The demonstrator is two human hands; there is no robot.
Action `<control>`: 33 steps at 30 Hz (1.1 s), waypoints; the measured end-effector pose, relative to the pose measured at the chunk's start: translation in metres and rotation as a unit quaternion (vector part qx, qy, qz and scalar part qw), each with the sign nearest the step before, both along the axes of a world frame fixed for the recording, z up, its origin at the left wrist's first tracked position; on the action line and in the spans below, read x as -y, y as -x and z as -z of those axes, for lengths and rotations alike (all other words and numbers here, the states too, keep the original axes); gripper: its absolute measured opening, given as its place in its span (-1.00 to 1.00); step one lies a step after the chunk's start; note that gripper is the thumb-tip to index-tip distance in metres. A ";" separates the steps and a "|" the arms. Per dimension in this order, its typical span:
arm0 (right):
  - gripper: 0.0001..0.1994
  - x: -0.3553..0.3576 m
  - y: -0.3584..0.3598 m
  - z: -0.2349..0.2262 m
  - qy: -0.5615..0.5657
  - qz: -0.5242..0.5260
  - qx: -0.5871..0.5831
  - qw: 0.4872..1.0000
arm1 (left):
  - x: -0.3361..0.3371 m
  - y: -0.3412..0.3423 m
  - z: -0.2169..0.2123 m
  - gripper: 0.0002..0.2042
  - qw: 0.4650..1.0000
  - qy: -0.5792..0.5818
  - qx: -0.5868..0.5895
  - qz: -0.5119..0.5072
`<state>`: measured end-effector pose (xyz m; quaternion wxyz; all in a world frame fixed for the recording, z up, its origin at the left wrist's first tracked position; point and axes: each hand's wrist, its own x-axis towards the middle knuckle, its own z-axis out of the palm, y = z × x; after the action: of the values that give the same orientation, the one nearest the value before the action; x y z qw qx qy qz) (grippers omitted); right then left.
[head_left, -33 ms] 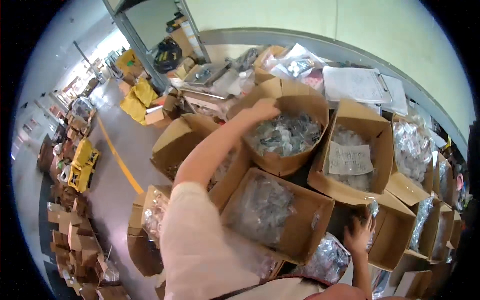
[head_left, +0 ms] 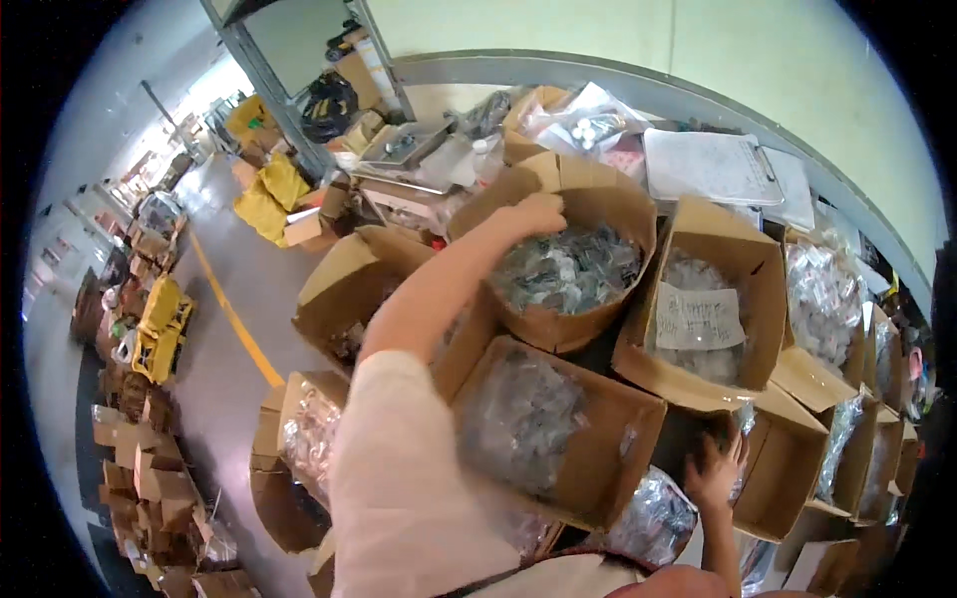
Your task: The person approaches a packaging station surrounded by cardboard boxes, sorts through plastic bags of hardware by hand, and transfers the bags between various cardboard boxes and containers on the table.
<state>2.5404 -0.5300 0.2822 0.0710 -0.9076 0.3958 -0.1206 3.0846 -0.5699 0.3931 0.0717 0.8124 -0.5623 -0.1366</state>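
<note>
My left hand [head_left: 539,214] reaches over the left part of a deep round-sided cardboard box [head_left: 578,324]. Its fingers are curled, and what they hold, if anything, is hidden. Inside that box lie many small clear plastic bags [head_left: 568,269] with greenish-grey contents. Lower right, my right hand [head_left: 714,472] has its fingers spread over a dark gap between boxes. Close beside its fingers is a clear plastic bag [head_left: 743,419]. An open cardboard box [head_left: 608,468] with cloudy clear bags [head_left: 523,414] sits between my two arms.
To the right, a box [head_left: 638,364] of clear bags carries a paper note [head_left: 698,317]. Clipboard papers [head_left: 710,167] lie behind it by the wall. At left, a floor aisle with a yellow line [head_left: 234,314] passes stacked cartons [head_left: 150,468] and yellow crates [head_left: 162,324].
My left hand and forearm have shifted slightly to the right over the round-sided box. My right hand stays in place.
</note>
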 end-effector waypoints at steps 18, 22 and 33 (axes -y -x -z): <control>-0.60 0.012 -0.005 -0.018 -0.024 0.008 0.075 0.997 | 0.058 -0.025 0.061 -0.46 0.992 -0.015 0.001 0.128; -0.61 0.014 -0.003 -0.023 -0.033 0.026 0.107 0.993 | 0.051 -0.001 0.019 -0.53 0.934 0.163 -0.318 -0.007; -0.58 0.015 0.009 -0.021 -0.025 0.050 0.148 0.987 | 0.192 0.216 0.004 -0.68 0.974 -0.021 0.025 0.224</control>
<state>2.5315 -0.5448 0.3031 0.1451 -0.8567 0.4288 -0.2473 2.8681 -0.7618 0.3892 0.0082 0.6702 -0.7288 -0.1405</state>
